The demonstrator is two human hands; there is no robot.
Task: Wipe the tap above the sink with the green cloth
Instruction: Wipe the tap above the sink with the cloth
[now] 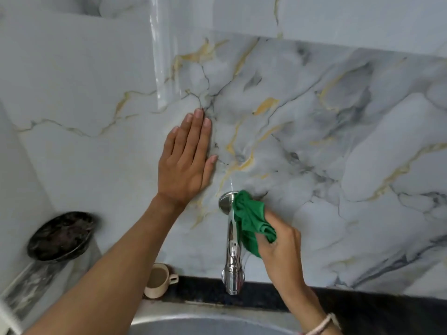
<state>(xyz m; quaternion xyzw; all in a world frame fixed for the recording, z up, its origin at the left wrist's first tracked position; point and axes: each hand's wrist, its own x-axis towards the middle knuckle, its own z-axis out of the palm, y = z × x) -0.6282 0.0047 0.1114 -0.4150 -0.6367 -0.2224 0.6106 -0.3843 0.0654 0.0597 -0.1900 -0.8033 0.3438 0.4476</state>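
Observation:
A chrome tap juts from the marble wall above a steel sink. My right hand grips a crumpled green cloth and presses it against the right side of the tap's upper part, close to its round wall plate. My left hand lies flat on the wall, fingers together, up and left of the tap, holding nothing.
A beige cup with brownish liquid stands on the dark counter ledge left of the tap. A dark round dish sits on a shelf at the left wall. Glossy marble tiles fill the background.

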